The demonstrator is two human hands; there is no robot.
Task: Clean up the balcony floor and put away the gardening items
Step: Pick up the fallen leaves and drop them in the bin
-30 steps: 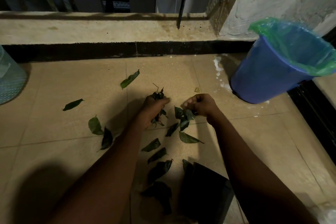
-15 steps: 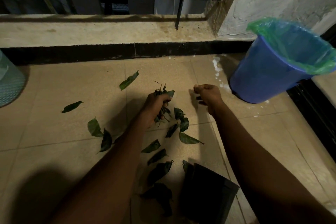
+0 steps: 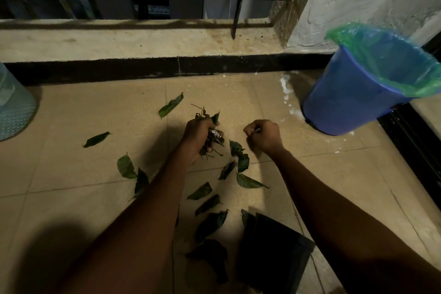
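Note:
My left hand (image 3: 195, 137) grips a bunch of green leaves and twigs (image 3: 209, 115) just above the tan tile floor (image 3: 83, 107). My right hand (image 3: 265, 136) is curled beside it, a hand's width to the right, pinching a small pale scrap (image 3: 257, 130) that barely shows. Several loose leaves (image 3: 243, 162) lie scattered on the tiles below and to the left of both hands. A blue bin with a green liner (image 3: 346, 102) stands at the right, tilted in this view, its mouth open.
A black flat-sided object (image 3: 269, 250) sits on the floor near my right forearm. A teal mesh basket (image 3: 14, 112) is at the left edge. A concrete ledge (image 3: 119, 40) with railing runs along the back. A dark door track (image 3: 415, 148) borders the right.
My right hand reached toward the bin side, picked a small scrap off the tiles and drew back toward the left hand. The left hand kept its bunch and barely moved.

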